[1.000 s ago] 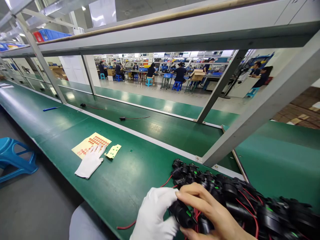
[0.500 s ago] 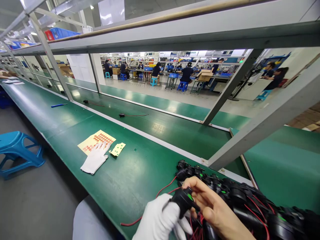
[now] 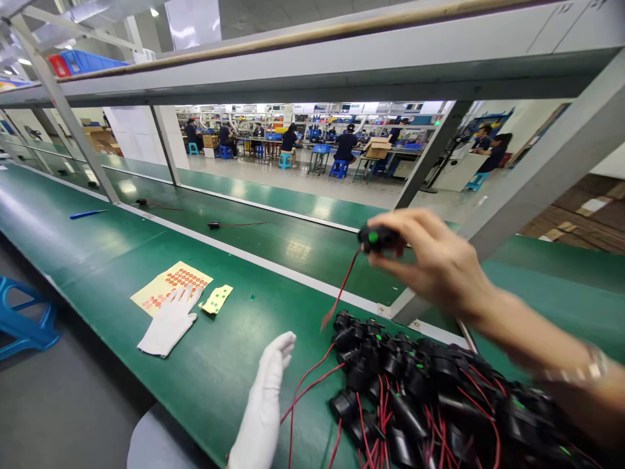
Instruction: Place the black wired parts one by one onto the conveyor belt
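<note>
My bare right hand [image 3: 424, 257] is raised above the bench, its thumb and fingers closed on a black cylindrical part [image 3: 373, 237]. That part carries a green dot, and a red wire hangs down from it. Over the green bench top, my white-gloved left hand [image 3: 266, 397] holds nothing, with its fingers stretched out. Below my right hand lies a pile of similar black parts [image 3: 390, 365], many with green dots and tangled red wires. Part of the pile is hidden by my right forearm.
A loose white glove [image 3: 168, 322] lies over a sheet of red stickers [image 3: 151, 286], beside a small sheet of green dots [image 3: 216, 300]. Farther off are a blue pen-like tool [image 3: 88, 213] and a wired black part [image 3: 213, 225]. A slanting metal post [image 3: 508, 202] stands behind the pile.
My right hand has lifted the black part up and away from my left hand, over the pile. My left hand has let go of it and moved left with straightened fingers. The view has shifted slightly.
</note>
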Demonstrator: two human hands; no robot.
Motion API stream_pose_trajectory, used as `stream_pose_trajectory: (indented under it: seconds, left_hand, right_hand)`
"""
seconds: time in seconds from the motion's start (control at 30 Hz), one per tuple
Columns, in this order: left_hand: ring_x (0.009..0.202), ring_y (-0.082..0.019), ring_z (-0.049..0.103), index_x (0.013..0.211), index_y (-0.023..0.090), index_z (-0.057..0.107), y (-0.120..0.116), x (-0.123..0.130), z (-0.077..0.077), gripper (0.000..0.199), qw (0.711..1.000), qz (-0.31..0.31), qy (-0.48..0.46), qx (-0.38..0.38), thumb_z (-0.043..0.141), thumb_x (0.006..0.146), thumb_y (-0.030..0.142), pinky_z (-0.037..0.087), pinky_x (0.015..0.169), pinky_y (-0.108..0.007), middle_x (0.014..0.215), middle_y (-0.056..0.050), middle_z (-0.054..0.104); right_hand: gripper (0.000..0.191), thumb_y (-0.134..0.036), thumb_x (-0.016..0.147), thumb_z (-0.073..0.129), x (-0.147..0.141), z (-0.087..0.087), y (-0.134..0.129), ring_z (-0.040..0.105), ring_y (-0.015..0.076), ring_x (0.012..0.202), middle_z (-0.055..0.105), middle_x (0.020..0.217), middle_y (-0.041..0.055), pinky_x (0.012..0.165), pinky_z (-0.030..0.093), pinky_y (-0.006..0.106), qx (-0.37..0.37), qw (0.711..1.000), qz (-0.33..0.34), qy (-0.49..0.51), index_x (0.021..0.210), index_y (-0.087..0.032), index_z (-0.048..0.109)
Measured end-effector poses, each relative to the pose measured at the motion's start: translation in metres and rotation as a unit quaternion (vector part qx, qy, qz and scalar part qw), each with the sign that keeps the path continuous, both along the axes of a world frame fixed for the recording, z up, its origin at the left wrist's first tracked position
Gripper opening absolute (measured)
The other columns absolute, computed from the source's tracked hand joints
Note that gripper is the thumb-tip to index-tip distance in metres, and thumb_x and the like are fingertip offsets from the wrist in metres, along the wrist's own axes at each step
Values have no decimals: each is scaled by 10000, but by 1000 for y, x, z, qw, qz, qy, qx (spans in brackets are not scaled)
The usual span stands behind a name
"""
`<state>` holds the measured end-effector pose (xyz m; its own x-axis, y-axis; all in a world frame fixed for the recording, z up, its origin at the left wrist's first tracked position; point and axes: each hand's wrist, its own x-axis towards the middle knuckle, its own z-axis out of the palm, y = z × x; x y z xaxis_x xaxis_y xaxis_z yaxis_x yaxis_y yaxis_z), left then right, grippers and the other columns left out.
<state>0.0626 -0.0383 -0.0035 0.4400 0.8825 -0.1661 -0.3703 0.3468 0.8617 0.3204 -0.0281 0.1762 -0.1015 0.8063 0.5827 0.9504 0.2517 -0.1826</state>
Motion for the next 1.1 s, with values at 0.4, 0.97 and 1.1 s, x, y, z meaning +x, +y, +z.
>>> stream_pose_trajectory:
  seconds: [0.4, 0.97, 1.1]
  left_hand:
    - [1203, -369, 643, 1099, 232, 784, 1, -27, -44, 640, 998, 1, 41, -45, 567, 807, 758, 417, 1109, -569, 1243, -140, 740]
    - [1089, -316, 687, 1083, 181, 763, -8, 1, -37, 569, 997, -67, 43, 4, 519, 904, 663, 482, 1024, -497, 1165, -131, 763]
    - [1109, -299, 679, 1059, 187, 764, -1, -6, -20, 447, 997, -30, 72, 26, 558, 927, 561, 460, 1063, -470, 1154, -113, 763]
  right_hand:
    - [219, -328, 997, 613, 57, -92, 129, 690, 186, 921, 684, 1152, 71, 772, 602, 341, -206, 978, -12, -29, 1163, -193, 660]
    - [218, -312, 993, 622, 15, -169, 25, 691, 182, 905, 694, 1111, 65, 797, 593, 371, -348, 932, 23, -99, 1146, -159, 655]
    - [161, -296, 1016, 572, 6, -141, 17, 664, 152, 783, 685, 951, 30, 732, 574, 334, -289, 953, 73, -62, 1023, -156, 651]
